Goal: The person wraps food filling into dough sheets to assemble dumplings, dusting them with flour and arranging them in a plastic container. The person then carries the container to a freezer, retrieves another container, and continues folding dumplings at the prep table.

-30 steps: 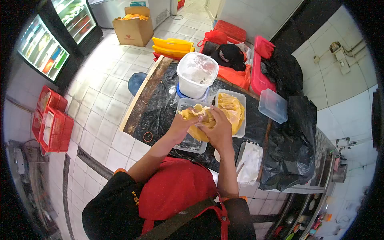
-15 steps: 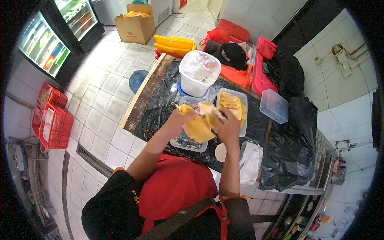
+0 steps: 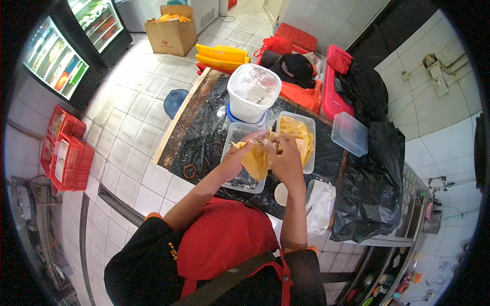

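Note:
My left hand [image 3: 237,161] grips the left edge of a thin, limp yellow dough sheet [image 3: 255,164], with the thumb on top. My right hand [image 3: 284,159] pinches the sheet's right side, its fingers bent. The sheet droops between both hands over a flour-dusted plastic tray [image 3: 228,185]. Just beyond my right hand, a second plastic tray [image 3: 312,124] holds a folded pile of yellow dough sheets [image 3: 295,131]. A white tub [image 3: 250,107] with white powder in it stands behind the trays. My fingers hide part of the sheet's upper edge.
Black plastic [image 3: 203,125] covers the table. To the right lie a clear plastic container [image 3: 349,134], a white bag [image 3: 320,206] and a bunched black plastic sheet [image 3: 367,194]. A small round pale disc [image 3: 281,195] sits by my right forearm. A black cap [image 3: 294,70] rests at the back.
The dough sheet has gone from spread wide to hanging narrower and gathered. My left hand has moved slightly right and my fingers have come closer together.

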Motion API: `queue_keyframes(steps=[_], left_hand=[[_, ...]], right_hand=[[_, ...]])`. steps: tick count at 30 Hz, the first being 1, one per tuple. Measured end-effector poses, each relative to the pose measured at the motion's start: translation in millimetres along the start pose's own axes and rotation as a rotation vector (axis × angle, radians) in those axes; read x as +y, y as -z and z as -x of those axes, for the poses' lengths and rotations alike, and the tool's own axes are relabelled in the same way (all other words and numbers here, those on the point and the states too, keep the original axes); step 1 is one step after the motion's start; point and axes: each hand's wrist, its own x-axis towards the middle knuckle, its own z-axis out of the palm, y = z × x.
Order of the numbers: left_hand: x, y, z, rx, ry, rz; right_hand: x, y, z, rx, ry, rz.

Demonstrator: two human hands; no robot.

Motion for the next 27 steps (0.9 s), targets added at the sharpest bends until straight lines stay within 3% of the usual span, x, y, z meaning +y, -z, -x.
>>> queue_keyframes(steps=[2, 4, 7, 11, 13, 14, 16, 17, 19, 22, 25, 27], left_hand=[[-2.7, 7.4, 0.9, 0.018, -0.045, -0.141], [10.3, 6.3, 5.2, 0.098, 0.104, 0.054], [26.7, 1.9, 8.8, 0.036, 0.127, 0.196], [28.5, 12.2, 7.3, 0.000, 0.231, 0.274], [23.9, 18.5, 5.6, 0.078, 0.357, 0.214], [21.9, 20.7, 4.9, 0.076, 0.357, 0.214], [22.4, 19.1, 2.5, 0.043, 0.314, 0.268], [20.1, 23.2, 0.4, 0.042, 0.309, 0.267], [13.9, 31.1, -2.4, 0.129, 0.274, 0.349], [4.8, 26.0, -1.5, 0.192, 0.291, 0.397], [12.2, -0.5, 2.9, -0.003, 0.304, 0.590], [17.5, -16.1, 8.2, 0.026, 0.310, 0.563]], right_hand=[[9.5, 3.9, -2.1, -0.110, 0.002, -0.129], [8.3, 18.0, -1.0, -0.329, -0.181, -0.714], [3.6, 31.7, -3.1, -0.487, -0.110, -0.612], [-4.1, 38.9, -6.5, -0.499, -0.055, -0.521], [-5.2, 41.5, -8.0, -0.361, 0.234, -0.080], [-4.8, 44.0, -9.7, -0.359, 0.234, -0.079], [-2.5, 52.0, -14.3, -0.159, 0.593, -0.006], [-3.2, 57.7, -14.0, -0.159, 0.598, -0.005], [-6.4, 68.1, -8.4, -0.258, 0.411, -0.252], [-13.9, 65.2, -11.7, -0.460, 0.237, -0.322], [-16.0, 45.1, -17.9, -0.376, 0.042, -0.084], [-13.3, 38.9, -15.7, -0.325, 0.024, -0.025]])
